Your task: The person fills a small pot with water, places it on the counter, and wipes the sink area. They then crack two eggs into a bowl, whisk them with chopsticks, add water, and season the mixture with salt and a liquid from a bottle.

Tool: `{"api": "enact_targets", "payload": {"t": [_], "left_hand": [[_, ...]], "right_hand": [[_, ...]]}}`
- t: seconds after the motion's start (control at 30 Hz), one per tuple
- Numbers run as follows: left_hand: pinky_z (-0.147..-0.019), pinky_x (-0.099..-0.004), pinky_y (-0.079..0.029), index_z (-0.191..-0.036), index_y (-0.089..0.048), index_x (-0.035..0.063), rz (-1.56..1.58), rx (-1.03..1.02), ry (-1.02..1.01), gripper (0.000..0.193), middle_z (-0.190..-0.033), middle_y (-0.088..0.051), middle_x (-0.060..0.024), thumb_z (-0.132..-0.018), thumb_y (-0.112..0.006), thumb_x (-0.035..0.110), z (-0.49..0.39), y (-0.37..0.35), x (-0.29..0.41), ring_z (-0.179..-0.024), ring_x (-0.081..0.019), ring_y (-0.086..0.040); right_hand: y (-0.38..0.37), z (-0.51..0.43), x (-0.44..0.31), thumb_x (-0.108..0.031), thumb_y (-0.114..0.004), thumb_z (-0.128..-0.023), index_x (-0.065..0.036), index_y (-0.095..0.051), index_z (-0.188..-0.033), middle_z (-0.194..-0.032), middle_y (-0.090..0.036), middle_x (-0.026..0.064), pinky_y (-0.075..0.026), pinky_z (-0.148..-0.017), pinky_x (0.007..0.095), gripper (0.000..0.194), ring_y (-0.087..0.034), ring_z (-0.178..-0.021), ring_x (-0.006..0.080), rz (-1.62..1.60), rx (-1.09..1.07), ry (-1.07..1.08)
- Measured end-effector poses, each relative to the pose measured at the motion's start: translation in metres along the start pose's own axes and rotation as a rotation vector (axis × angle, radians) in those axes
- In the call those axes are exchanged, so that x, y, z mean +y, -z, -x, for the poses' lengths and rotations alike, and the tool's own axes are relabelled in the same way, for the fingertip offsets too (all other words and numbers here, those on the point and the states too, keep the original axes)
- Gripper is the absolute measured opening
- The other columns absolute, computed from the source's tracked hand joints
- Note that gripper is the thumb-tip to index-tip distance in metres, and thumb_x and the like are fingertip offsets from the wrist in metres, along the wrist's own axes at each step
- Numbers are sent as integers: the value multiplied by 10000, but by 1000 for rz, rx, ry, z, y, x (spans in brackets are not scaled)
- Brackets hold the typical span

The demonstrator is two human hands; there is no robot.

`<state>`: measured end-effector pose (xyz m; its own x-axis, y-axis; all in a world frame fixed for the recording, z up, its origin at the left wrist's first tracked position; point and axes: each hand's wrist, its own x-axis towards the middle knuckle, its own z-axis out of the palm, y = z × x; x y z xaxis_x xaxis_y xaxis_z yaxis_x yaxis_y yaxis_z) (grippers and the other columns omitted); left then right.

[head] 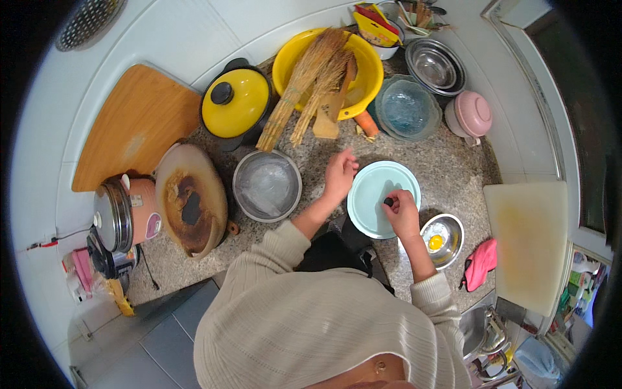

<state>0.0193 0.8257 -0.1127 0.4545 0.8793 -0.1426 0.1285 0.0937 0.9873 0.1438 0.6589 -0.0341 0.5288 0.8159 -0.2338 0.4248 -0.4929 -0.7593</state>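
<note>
My right hand (403, 214) pinches the small black knob (388, 201) at the middle of a pale blue round lid (367, 206). Dark shapes show below the lid's lower left edge; what lies under it is mostly hidden. Just left of the lid, my left hand (340, 172) is raised with fingers apart and slightly curled, holding nothing. By my right wrist stands a small steel bowl (457, 253) with a raw egg (436, 241) in it, the yolk whole. A wider metal bowl (267, 185) with clear plastic film inside sits left of my left forearm.
Behind are a black pot with a yellow lid (238, 104), a yellow basin (374, 73) bearing straw brushes (301, 87), a carrot (367, 124) and glass bowls (408, 109). A stained clay pot (194, 204) stands left. At right lie a pink cloth (481, 265) and white cutting board (527, 248).
</note>
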Motion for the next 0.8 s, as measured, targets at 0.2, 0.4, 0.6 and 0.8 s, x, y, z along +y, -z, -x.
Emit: {"api": "enact_targets", "payload": {"t": [0.2,0.4,0.6,0.8], "left_hand": [[-833,-355,-507,-1138,-627,8,-316,67,-362,270,-1031,-619,-150,-895,-527,-50,79,52,51,-951,-284,-625],[-906,-397,-455,-1163,-620,31,-452,182,-297,343,-1126,-583,-174,-838,-555,-56,116,105,56,-1027,-351,-573],[-1009,-468,-402,-1224,-622,85,-1070,141,-178,454,-1293,-537,-174,-784,-630,-27,110,173,48,-1165,-392,-503],[-1036,-461,-387,-1153,-661,111,-1339,70,-128,424,-1233,-591,-139,-738,-617,33,96,212,28,-1167,-366,-508]], "right_hand": [[-28,-23,-10,-2,-744,-730,-16,-588,-977,-913,-545,109,-498,-628,320,292,-583,-678,214,51,-94,117],[-55,-41,-21,4,-727,-744,-10,-584,-975,-927,-545,125,-504,-654,351,272,-591,-690,248,79,-136,207],[-67,-52,-26,10,-692,-768,-7,-581,-1015,-1012,-560,165,-528,-731,403,271,-630,-805,339,102,-176,199],[-67,-53,-26,14,-664,-788,-16,-598,-1080,-1055,-568,163,-534,-749,385,301,-641,-825,323,83,-196,200]]}}
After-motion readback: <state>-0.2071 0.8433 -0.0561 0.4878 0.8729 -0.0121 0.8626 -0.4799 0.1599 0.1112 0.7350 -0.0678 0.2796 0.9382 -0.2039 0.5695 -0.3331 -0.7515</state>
